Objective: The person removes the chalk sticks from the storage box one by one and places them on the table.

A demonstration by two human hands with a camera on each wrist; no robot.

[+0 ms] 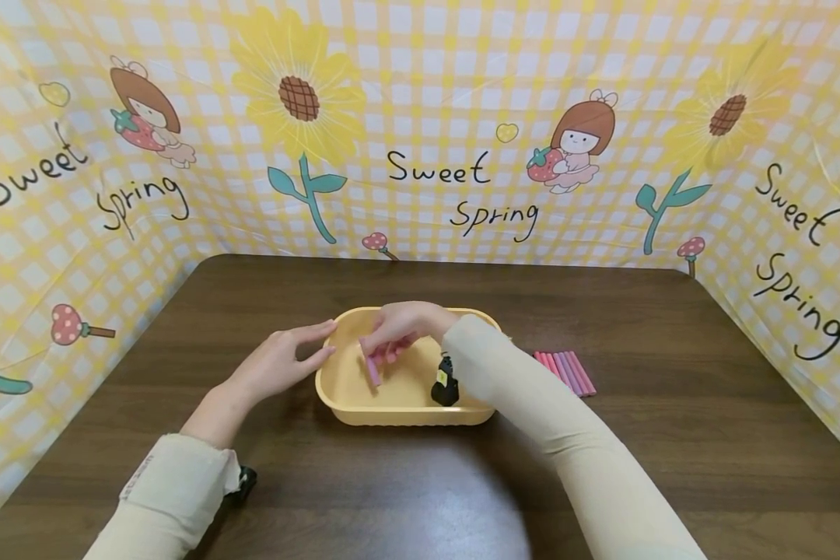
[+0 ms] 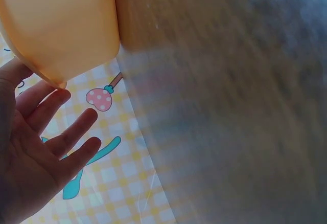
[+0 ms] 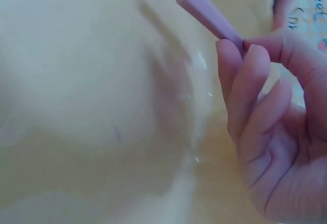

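Note:
My right hand (image 1: 406, 325) is inside a yellow plastic basin (image 1: 406, 416), near its left end. Its thumb and fingertips pinch one end of a mauve round stick (image 3: 209, 14), whose other end points away from the hand. In the head view the same stick (image 1: 372, 371) slants down towards the basin floor; whether it touches cannot be told. At the basin's left rim, my left hand (image 1: 280, 359) touches the edge with its fingertips. The left wrist view shows this hand (image 2: 41, 147) with its other fingers loosely extended beside the basin wall (image 2: 66, 29).
Several pink and purple sticks (image 1: 567, 373) lie side by side on the dark wooden table (image 1: 602, 482), right of the basin and partly behind the right sleeve (image 1: 532, 397). A yellow checked cloth (image 1: 420, 93) walls the table's back and sides. A black wrist camera (image 1: 445, 383) hangs below the right wrist.

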